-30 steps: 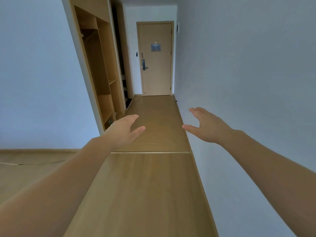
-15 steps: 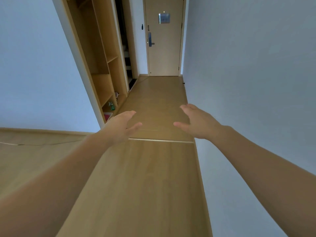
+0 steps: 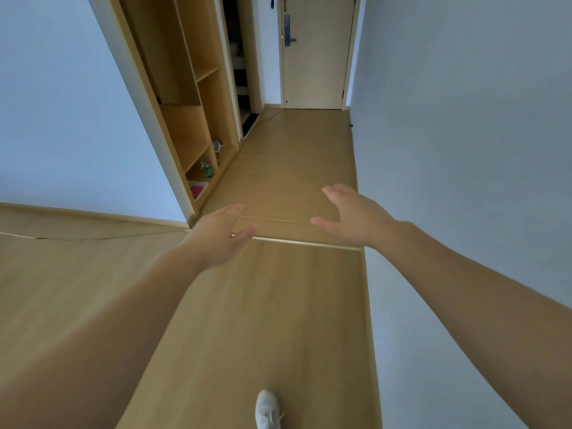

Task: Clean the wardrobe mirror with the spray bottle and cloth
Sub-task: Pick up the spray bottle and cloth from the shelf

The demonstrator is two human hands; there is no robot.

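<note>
A green spray bottle (image 3: 206,169) stands on the bottom shelf of the open wooden wardrobe (image 3: 198,88) at the left of the corridor. Beside it, nearer to me, lies something pink in a white tray (image 3: 198,190); whether it is the cloth I cannot tell. No mirror shows. My left hand (image 3: 221,233) and my right hand (image 3: 353,216) are stretched out in front of me over the floor, fingers straight, both holding nothing and well short of the shelf.
A wooden-floored corridor runs ahead to a closed door (image 3: 315,57) with a handle lock. White walls stand on both sides. A metal threshold strip (image 3: 303,242) crosses the floor under my hands. My white shoe (image 3: 266,410) shows at the bottom.
The view has tipped downward and moved forward along the corridor. The wardrobe's bottom shelf with the bottle has come into sight, and my shoe now shows. Both hands stay outstretched and open.
</note>
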